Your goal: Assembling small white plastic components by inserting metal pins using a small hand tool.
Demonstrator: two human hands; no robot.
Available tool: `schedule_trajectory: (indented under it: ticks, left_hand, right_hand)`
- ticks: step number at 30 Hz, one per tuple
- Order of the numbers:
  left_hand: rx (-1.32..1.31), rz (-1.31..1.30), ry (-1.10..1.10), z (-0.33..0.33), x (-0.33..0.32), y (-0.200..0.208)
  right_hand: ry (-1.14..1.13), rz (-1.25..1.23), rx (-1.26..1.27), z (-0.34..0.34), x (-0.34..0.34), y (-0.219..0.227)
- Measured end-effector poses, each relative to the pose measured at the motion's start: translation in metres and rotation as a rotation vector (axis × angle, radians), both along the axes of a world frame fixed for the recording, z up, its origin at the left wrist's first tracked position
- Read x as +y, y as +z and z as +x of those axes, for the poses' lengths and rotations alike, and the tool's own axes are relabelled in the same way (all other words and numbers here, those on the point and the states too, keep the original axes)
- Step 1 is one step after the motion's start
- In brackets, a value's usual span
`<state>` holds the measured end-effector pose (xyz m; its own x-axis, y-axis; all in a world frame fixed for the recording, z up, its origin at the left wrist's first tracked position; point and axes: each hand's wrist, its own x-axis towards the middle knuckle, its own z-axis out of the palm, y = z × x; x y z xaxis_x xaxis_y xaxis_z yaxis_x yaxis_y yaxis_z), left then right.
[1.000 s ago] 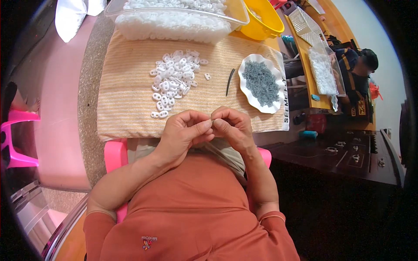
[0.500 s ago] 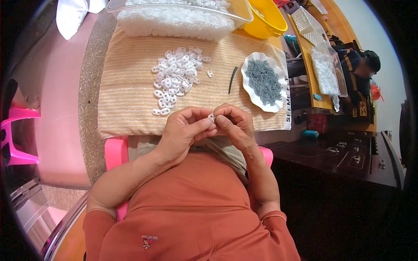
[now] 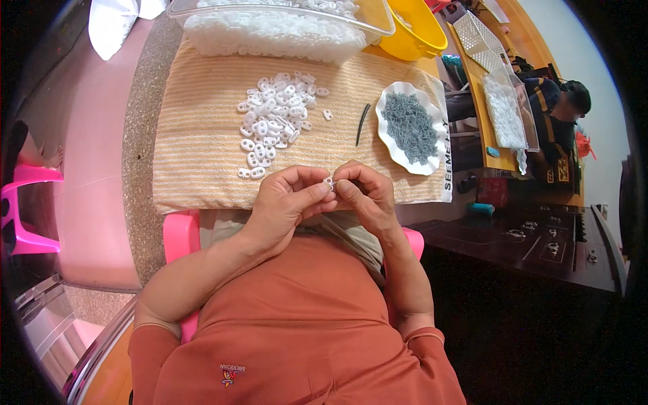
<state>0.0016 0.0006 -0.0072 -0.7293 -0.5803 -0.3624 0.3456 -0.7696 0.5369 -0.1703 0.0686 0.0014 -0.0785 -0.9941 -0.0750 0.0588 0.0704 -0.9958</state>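
I watch the left hand [image 3: 289,196] clamp a small white two-holed plastic link [image 3: 329,181] between thumb and forefinger, one hole showing to me; taking that link as my clock's centre, I see the right hand [image 3: 366,194] with thumb and forefinger pinched together at its three o'clock edge, though I cannot tell whether they grip the link itself or something finer against it; from overhead, the link appears over the near edge of the striped towel [image 3: 202,135]; at eleven o'clock lies a loose heap of like links [image 3: 273,111], with a stray link [image 3: 328,115] alone at twelve; a thin dark curved rod [image 3: 362,125] lies at one, and at two a white scalloped dish [image 3: 417,169] bears a pile of short grey tubes [image 3: 410,128]; I judge it best to pinch the link by its outer edges, so that both holes stay uncovered; I would let the left do the steadying and the right the small, straight movements, with pressure light enough that the plastic does not twist or pop out
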Motion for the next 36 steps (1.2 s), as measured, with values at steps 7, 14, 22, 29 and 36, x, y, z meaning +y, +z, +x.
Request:
schedule_trajectory:
  ticks: [7,14,22,29,36]
  left_hand:
    - [0.003,0.007,0.011,-0.0008,0.0001,-0.0009]
    - [-0.008,0.004,0.012,-0.0008,0.0013,-0.0011]
    - [0.007,-0.001,0.019,-0.0012,0.0026,-0.0050]
    - [-0.066,-0.050,0.030,-0.0020,0.0045,-0.0034]
    - [-0.078,-0.073,0.069,-0.0032,0.0074,-0.0050]
  right_hand:
    - [-0.019,-0.014,0.069,-0.0009,0.0001,-0.0016]
    - [-0.027,-0.015,0.137,0.0001,0.0007,0.0004]
    - [-0.049,-0.067,0.258,0.0031,-0.0001,0.0017]
    - [-0.032,-0.185,0.470,0.0033,-0.0013,0.0000]
    - [-0.041,-0.171,0.456,0.0067,-0.0007,-0.0013]
